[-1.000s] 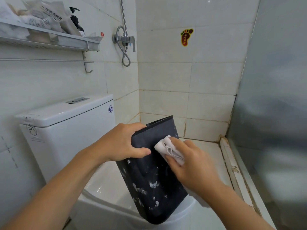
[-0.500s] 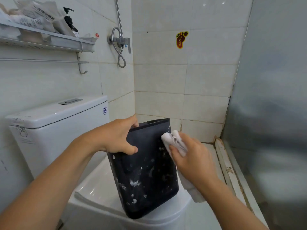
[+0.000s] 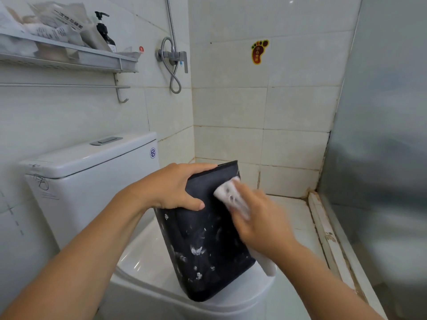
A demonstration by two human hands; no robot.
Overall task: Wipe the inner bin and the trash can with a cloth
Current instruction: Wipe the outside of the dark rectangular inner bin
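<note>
A black inner bin (image 3: 203, 241), speckled with white marks, stands tilted on the closed toilet lid (image 3: 147, 262). My left hand (image 3: 171, 188) grips its upper left rim, thumb on the near face. My right hand (image 3: 261, 222) holds a white cloth (image 3: 231, 196) bunched in its fingers and presses it against the bin's upper right side. The cloth and hand are motion-blurred. A tail of cloth hangs below my right wrist. The outer trash can is not in view.
The white toilet tank (image 3: 87, 172) stands behind on the left. Above it a wall shelf (image 3: 69, 56) carries packets and a pump bottle (image 3: 105, 31). A shower valve and hose (image 3: 173, 58) hang at the corner. A frosted partition (image 3: 381, 135) and a raised floor curb (image 3: 328, 234) bound the right.
My right hand has swept the cloth across the bin's upper face, left to the edge, then back left. The bin stays on the lid in my left hand's grip.
</note>
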